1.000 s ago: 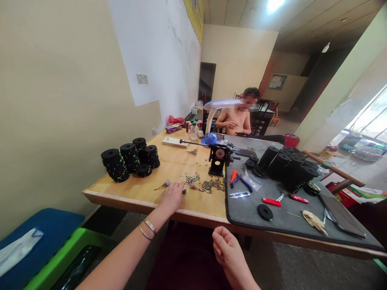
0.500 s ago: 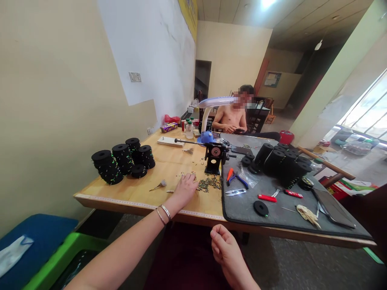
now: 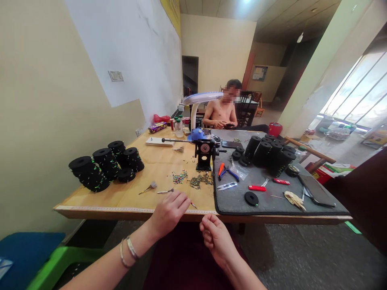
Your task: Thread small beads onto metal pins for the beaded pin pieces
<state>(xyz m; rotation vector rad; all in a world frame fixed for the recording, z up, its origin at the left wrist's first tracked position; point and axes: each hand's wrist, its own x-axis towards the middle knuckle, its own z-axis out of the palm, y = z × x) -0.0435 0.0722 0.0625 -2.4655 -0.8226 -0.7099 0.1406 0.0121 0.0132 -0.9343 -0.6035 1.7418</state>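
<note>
My left hand (image 3: 171, 210), with two bracelets at its wrist, hovers at the table's front edge, its fingers curled together. By its fingertips shows a thin red-and-dark pointed piece (image 3: 193, 205); whether the hand holds it I cannot tell. My right hand (image 3: 217, 237) is closed in a pinch just in front of the edge, and what it holds is too small to make out. Beyond the left hand lie a pile of multicoloured small pieces (image 3: 179, 177) and a pile of dark-and-yellow small pieces (image 3: 201, 180). A pen-like stick (image 3: 165, 191) lies close by.
A black crank winder (image 3: 204, 155) stands behind the piles. Black foam spools (image 3: 101, 163) are stacked at left, more spools (image 3: 263, 151) at right. The grey mat (image 3: 236, 203) bears pliers (image 3: 228, 173), snips (image 3: 227, 185) and a red-handled knife (image 3: 256, 188). A person (image 3: 222, 112) sits opposite.
My left hand has drawn back from the piles toward the table edge and my right hand, uncovering the multicoloured pieces. My right hand keeps its pinch. The view has shifted slightly.
</note>
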